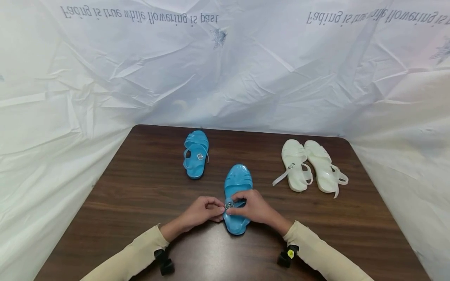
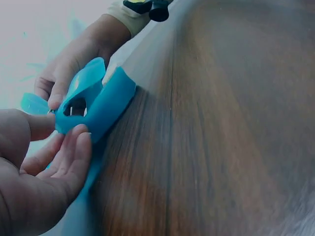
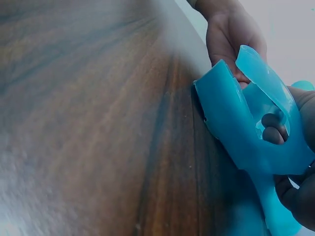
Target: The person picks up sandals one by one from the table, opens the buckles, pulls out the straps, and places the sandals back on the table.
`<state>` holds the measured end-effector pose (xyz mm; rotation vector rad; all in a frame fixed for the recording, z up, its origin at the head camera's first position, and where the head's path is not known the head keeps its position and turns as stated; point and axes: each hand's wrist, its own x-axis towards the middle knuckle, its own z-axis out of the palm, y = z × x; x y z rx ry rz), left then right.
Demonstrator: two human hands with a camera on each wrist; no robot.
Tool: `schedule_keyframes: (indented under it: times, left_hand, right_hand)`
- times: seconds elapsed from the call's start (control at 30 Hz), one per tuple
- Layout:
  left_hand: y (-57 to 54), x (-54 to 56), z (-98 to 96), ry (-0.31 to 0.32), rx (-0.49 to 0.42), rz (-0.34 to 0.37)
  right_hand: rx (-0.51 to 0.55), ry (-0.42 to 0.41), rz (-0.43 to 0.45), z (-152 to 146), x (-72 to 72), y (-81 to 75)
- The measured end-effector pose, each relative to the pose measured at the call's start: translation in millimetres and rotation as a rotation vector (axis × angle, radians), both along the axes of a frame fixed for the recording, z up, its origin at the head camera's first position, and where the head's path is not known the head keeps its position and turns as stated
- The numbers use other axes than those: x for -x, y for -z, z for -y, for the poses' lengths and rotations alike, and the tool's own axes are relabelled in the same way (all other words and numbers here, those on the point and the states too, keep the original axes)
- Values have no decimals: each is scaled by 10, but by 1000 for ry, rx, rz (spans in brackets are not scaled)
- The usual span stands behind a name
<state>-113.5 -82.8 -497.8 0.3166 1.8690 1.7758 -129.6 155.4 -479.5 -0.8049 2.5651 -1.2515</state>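
Blue plastic forms the sandal (image 1: 236, 226), lying sole-down with both hands at its strap (image 2: 69, 124). At the sandal's left edge, the left hand's (image 1: 204, 210) thumb and fingers pinch the strap; above its heel half, the right hand's (image 1: 258, 207) thumb and forefinger pinch the buckle (image 1: 229, 205). Fastening or unfastening seems in hand; the next move probably calls for steadying the buckle while easing the strap. Fingers hide the strap's end; both wrist views crop the sandal's toe.
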Motion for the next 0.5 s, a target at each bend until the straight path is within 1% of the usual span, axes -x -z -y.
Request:
schedule_keyframes:
  times: [0.1,0.23,0.3,0.33,0.37,0.5]
  left_hand:
    - [-13,-7,-1,5,6,-9]
    - [10,9,-7,-23,-2,-22]
    - [30,21,-10,-34,7,-40]
    - [36,29,-9,-35,21,-65]
    - [38,37,-11,-32,41,-105]
    - [-12,74,-5,-18,140,-284]
  right_hand:
    - [1,4,6,-4,1,-1]
    - [0,-3,3,4,4,-4]
    - [-1,-14,3,11,9,-12]
    - [-3,-19,6,14,11,-18]
    - [-4,-25,10,17,14,-24]
    - [-5,-32,12,34,38,-47]
